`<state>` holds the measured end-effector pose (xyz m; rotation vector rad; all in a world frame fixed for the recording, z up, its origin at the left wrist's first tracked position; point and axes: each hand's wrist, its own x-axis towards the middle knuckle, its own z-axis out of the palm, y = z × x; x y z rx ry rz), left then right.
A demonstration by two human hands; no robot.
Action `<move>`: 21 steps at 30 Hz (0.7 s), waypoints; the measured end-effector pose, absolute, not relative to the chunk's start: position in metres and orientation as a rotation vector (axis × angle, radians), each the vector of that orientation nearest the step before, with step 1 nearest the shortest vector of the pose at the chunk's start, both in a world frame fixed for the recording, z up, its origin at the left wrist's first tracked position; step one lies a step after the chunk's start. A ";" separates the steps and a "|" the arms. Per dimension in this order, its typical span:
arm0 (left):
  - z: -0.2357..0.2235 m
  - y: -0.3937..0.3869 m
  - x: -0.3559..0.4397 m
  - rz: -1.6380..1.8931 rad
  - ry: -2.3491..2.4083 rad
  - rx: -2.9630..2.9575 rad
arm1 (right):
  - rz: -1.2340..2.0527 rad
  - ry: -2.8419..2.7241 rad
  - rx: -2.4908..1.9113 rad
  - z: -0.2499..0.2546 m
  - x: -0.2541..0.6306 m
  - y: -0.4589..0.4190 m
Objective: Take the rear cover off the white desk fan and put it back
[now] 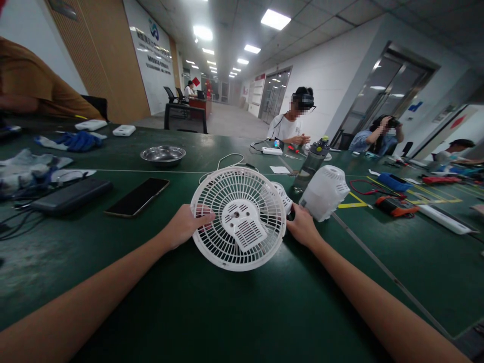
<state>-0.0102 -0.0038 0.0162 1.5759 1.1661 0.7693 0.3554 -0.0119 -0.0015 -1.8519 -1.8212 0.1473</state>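
Note:
A round white fan grille (202, 242) is tilted toward me above the green table, with a vented plate at its centre. My left hand (185, 226) is closed on its left rim, thumb over the front ribs. Behind the right rim shows a white vented motor housing (282, 195), mostly hidden by the grille. My right hand (302, 225) is closed around that housing's lower side, its fingertips partly out of sight. Just beyond this hand stands a white plastic casing (325, 194). From behind the grille a white cord (231, 155) loops onto the table.
To the left lie a phone (138, 197), a dark case (71, 195), gloves (75, 141) and a metal bowl (163, 155). A bottle (312, 164) stands behind the casing. Farther right is an orange-and-black meter (396, 206). Several people sit around the table.

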 end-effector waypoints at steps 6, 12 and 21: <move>0.018 -0.006 -0.010 0.778 1.138 1.560 | -0.043 -1.749 -1.596 0.016 0.344 -0.029; 0.013 -0.003 -0.012 0.799 1.096 1.552 | 0.720 -1.557 -1.309 0.032 0.308 -0.060; 0.020 -0.004 -0.010 0.781 1.141 1.603 | 1.722 -0.864 -1.049 0.030 0.256 -0.090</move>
